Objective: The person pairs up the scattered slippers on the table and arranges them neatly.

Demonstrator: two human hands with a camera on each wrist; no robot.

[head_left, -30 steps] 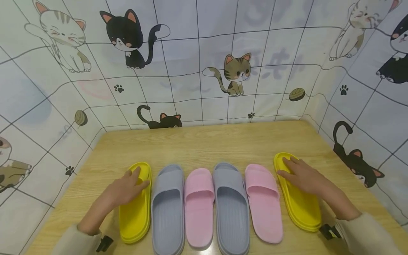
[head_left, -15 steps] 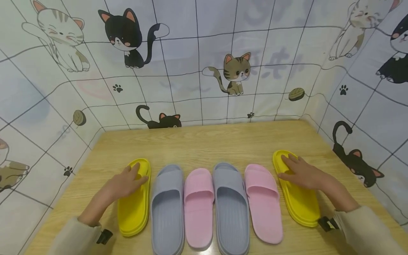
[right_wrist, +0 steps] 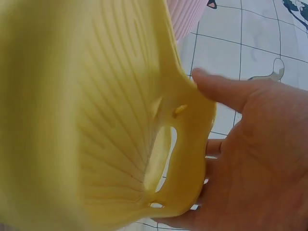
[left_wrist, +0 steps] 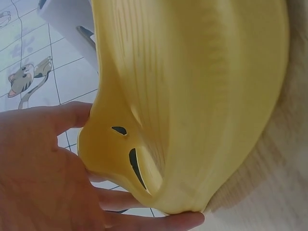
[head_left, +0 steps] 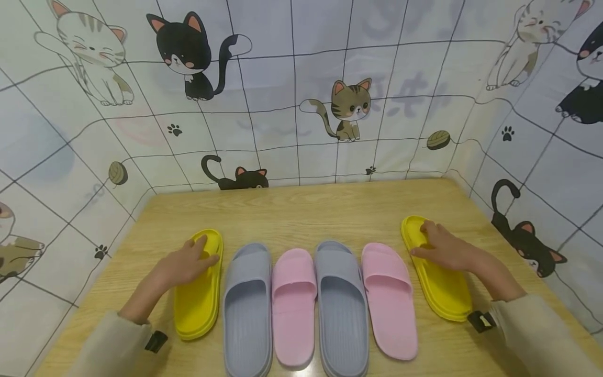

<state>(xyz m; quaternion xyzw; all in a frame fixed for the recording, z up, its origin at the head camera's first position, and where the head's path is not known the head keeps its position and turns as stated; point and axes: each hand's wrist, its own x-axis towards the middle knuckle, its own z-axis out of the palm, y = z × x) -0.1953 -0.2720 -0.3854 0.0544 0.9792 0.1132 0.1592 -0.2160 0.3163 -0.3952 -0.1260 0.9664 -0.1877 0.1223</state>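
Note:
Six slide slippers lie in a row on the wooden table. My left hand (head_left: 183, 264) grips the strap of the leftmost yellow slipper (head_left: 195, 311), thumb on one side and fingers on the other. In the left wrist view this slipper (left_wrist: 192, 96) shows cut-out slots in its strap. At the right end, my right hand (head_left: 447, 248) holds the other yellow slipper (head_left: 445, 293) across its strap in the same way. The right wrist view shows its ribbed footbed (right_wrist: 120, 96) close up. Some fingertips are hidden behind the straps.
Between the yellow slippers lie a grey slipper (head_left: 248, 324), a pink slipper (head_left: 294, 324), another grey slipper (head_left: 344, 324) and another pink slipper (head_left: 393, 319), close together. Beyond the bare tabletop (head_left: 301, 214) stands a white cloth backdrop (head_left: 268, 131) with printed cats, which also rises at both sides.
Both yellow slippers have slid away from me, toward the table's far edge, with my hands on them. The right fingers look more bent. The grey and pink slippers have stayed put.

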